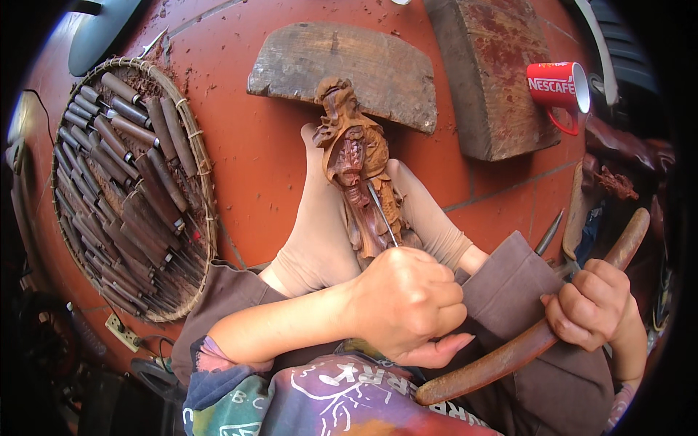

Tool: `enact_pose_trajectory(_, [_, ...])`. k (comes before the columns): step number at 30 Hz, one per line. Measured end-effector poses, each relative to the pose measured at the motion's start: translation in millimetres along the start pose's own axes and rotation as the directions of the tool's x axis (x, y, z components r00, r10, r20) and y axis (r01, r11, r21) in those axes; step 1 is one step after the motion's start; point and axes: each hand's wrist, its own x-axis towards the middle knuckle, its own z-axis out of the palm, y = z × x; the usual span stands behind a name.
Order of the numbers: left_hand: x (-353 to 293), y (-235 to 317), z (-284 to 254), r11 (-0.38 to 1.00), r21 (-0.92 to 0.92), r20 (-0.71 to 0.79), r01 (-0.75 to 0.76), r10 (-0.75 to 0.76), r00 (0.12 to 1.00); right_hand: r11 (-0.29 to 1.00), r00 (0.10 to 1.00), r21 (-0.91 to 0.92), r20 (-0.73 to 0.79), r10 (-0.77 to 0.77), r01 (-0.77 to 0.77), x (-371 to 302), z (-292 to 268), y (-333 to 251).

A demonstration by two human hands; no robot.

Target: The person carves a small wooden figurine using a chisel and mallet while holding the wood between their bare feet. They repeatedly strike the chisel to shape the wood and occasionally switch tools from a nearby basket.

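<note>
The left hand (413, 305) is curled in a fist around a chisel (382, 214), whose blade lies over the wooden carving (352, 149) between the socked feet (314, 236), while the right hand (590, 304) wraps its fingers round a curved wooden stick (494, 362).

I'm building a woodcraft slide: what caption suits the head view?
Left fingers hold a slim metal tool at a carved wooden figure; right fingers grip a curved wooden bar.

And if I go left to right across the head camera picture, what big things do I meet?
Tool basket → carved wooden figure → thick wooden block → red mug.
</note>
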Motion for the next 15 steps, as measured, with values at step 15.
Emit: enact_pose_trajectory(15, [-0.5, -12.7, 6.5, 0.995, 0.006, -0.08, -0.095, 0.095, 0.992, 1.0, 1.0, 0.015, 0.014, 0.025, -0.025, 2.9, -3.3, -7.1])
